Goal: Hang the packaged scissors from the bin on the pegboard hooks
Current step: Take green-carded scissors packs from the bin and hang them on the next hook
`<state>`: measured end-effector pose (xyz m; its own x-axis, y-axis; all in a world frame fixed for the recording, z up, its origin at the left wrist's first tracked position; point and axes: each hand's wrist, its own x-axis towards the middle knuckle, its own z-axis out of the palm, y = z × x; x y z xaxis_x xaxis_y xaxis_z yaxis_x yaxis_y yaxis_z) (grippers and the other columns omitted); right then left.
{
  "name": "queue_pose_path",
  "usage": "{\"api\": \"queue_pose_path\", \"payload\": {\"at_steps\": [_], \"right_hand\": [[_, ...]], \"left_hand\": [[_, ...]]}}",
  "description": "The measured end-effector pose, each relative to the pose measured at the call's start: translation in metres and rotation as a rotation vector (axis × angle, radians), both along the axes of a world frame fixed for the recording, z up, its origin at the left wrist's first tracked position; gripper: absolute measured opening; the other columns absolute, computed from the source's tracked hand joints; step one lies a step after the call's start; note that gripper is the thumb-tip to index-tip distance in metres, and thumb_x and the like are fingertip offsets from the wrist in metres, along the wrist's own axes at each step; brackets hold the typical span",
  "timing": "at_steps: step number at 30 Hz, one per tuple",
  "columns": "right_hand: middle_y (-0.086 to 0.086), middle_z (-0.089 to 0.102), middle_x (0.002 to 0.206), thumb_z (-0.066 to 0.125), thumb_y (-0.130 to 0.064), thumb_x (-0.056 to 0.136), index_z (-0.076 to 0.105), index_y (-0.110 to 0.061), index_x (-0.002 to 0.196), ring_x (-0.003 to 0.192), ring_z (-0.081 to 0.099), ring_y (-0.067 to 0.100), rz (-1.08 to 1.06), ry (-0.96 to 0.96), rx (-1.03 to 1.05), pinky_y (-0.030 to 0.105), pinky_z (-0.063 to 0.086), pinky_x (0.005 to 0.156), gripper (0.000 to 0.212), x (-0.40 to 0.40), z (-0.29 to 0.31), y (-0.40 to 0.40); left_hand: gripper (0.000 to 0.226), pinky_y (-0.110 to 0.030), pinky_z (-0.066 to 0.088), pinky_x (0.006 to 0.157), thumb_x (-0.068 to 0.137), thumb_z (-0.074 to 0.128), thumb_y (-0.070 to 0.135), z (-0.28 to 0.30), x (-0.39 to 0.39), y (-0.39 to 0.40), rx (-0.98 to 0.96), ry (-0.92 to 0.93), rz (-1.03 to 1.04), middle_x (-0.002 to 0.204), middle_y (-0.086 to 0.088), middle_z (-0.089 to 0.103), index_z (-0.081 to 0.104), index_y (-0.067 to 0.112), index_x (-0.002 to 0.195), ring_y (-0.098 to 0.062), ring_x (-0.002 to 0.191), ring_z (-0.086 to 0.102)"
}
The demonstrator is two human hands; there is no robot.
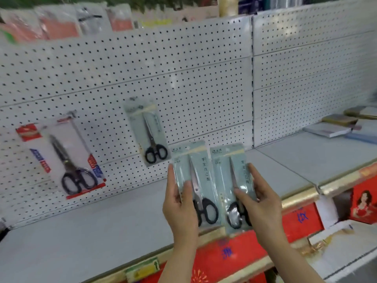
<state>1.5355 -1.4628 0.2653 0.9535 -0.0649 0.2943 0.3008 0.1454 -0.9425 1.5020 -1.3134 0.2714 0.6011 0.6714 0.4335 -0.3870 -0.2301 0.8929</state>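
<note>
The left hand [179, 203] grips one pale-green carded pack of black-handled scissors [195, 180]; the right hand [259, 199] grips a matching second pack [234, 180] just beside it. Both are upright above the grey shelf [102, 231]. A third such pack [148, 131] hangs on the white pegboard [183, 68], a red-carded pair [67, 158] well left.

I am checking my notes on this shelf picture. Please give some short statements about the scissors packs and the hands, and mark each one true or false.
1. Each hand holds one pale green pack: left hand one pack, right hand another. True.
2. Two packs already hang on the pegboard. True: a red-trimmed pack and a green hanging pack.
3. The held scissors have red handles. False: black.
4. The held packs lie flat on the shelf. False: they are held up above it.
</note>
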Motion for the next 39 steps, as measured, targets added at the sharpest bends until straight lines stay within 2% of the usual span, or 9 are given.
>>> {"api": "queue_pose_path", "payload": {"at_steps": [2, 5, 11, 13, 17, 20, 25, 29, 39], "right_hand": [[-0.018, 0.061, 0.117, 0.071, -0.001, 0.082, 0.054, -0.031, 0.134, 0.076, 0.054, -0.027, 0.016, -0.035, 0.026, -0.001, 0.043, 0.060, 0.063, -0.001, 0.024, 0.015], [-0.009, 0.066, 0.108, 0.072, -0.004, 0.081, 0.055, -0.035, 0.133, 0.058, 0.057, -0.009, 0.026, -0.070, 0.058, 0.010, 0.047, 0.053, 0.063, 0.002, 0.048, 0.032], [-0.008, 0.070, 0.105, 0.071, -0.002, 0.080, 0.055, -0.035, 0.133, 0.069, 0.063, 0.004, 0.043, -0.114, 0.117, 0.011, 0.051, 0.058, 0.065, 0.005, 0.080, 0.052], [-0.011, 0.071, 0.103, 0.071, -0.001, 0.080, 0.055, -0.035, 0.133, 0.071, 0.064, 0.004, 0.063, -0.126, 0.117, 0.011, 0.051, 0.060, 0.065, 0.004, 0.086, 0.058], [-0.016, 0.069, 0.104, 0.072, -0.004, 0.080, 0.055, -0.037, 0.133, 0.068, 0.060, 0.008, 0.097, -0.122, 0.101, 0.013, 0.053, 0.059, 0.065, 0.004, 0.093, 0.070], [-0.024, 0.067, 0.098, 0.072, -0.005, 0.080, 0.055, -0.038, 0.133, 0.060, 0.057, 0.013, 0.099, -0.130, 0.081, 0.010, 0.051, 0.059, 0.064, 0.002, 0.098, 0.075], [-0.022, 0.070, 0.077, 0.072, -0.004, 0.081, 0.054, -0.040, 0.132, 0.081, 0.060, 0.033, 0.134, -0.112, 0.079, 0.036, 0.054, 0.073, 0.065, 0.001, 0.103, 0.085], [-0.024, 0.070, 0.082, 0.072, -0.004, 0.080, 0.055, -0.041, 0.131, 0.060, 0.061, 0.007, 0.131, -0.126, 0.076, 0.023, 0.057, 0.065, 0.065, 0.003, 0.105, 0.091], [-0.016, 0.070, 0.105, 0.072, -0.002, 0.080, 0.055, -0.035, 0.133, 0.086, 0.068, -0.002, 0.160, -0.159, 0.078, 0.013, 0.053, 0.070, 0.065, 0.006, 0.106, 0.109]], "left_hand": [[0.057, -0.018, 0.028, 0.056, 0.096, 0.060, 0.018, 0.022, 0.001, 0.016, 0.006, -0.048, 0.052, 0.060, 0.014, 0.026, 0.042, 0.047, 0.141, -0.010, 0.058, 0.026], [0.058, -0.020, 0.035, 0.061, 0.095, 0.061, 0.018, 0.049, 0.003, 0.035, 0.001, -0.104, 0.112, 0.070, 0.009, 0.043, 0.042, 0.052, 0.138, -0.009, 0.064, 0.034], [0.055, -0.016, 0.026, 0.052, 0.096, 0.059, 0.015, 0.091, 0.011, 0.061, 0.047, -0.133, 0.228, 0.048, 0.007, 0.026, 0.042, 0.039, 0.142, -0.008, 0.049, 0.023], [0.055, -0.011, 0.029, 0.050, 0.096, 0.058, 0.013, 0.100, 0.018, 0.066, 0.031, -0.118, 0.230, 0.057, 0.000, 0.036, 0.042, 0.038, 0.142, -0.005, 0.045, 0.028], [0.055, -0.008, 0.039, 0.051, 0.096, 0.059, 0.013, 0.102, 0.032, 0.077, 0.025, -0.089, 0.231, 0.053, 0.027, 0.057, 0.044, 0.040, 0.142, -0.006, 0.050, 0.031], [0.055, -0.014, 0.032, 0.048, 0.096, 0.059, 0.017, 0.101, 0.033, 0.080, 0.058, -0.075, 0.269, 0.043, 0.013, 0.037, 0.044, 0.043, 0.141, -0.009, 0.046, 0.024], [0.053, -0.014, 0.027, 0.046, 0.097, 0.058, 0.018, 0.093, 0.032, 0.081, 0.090, -0.091, 0.299, 0.042, 0.010, 0.032, 0.042, 0.043, 0.141, -0.011, 0.045, 0.025], [0.054, -0.011, 0.034, 0.047, 0.096, 0.059, 0.018, 0.090, 0.036, 0.083, 0.099, -0.087, 0.311, 0.042, 0.010, 0.034, 0.044, 0.043, 0.141, -0.011, 0.045, 0.026], [0.053, -0.018, 0.038, 0.050, 0.097, 0.056, 0.023, 0.085, 0.059, 0.102, 0.134, -0.026, 0.327, 0.056, 0.005, 0.045, 0.041, 0.044, 0.143, -0.007, 0.048, 0.034]]}}
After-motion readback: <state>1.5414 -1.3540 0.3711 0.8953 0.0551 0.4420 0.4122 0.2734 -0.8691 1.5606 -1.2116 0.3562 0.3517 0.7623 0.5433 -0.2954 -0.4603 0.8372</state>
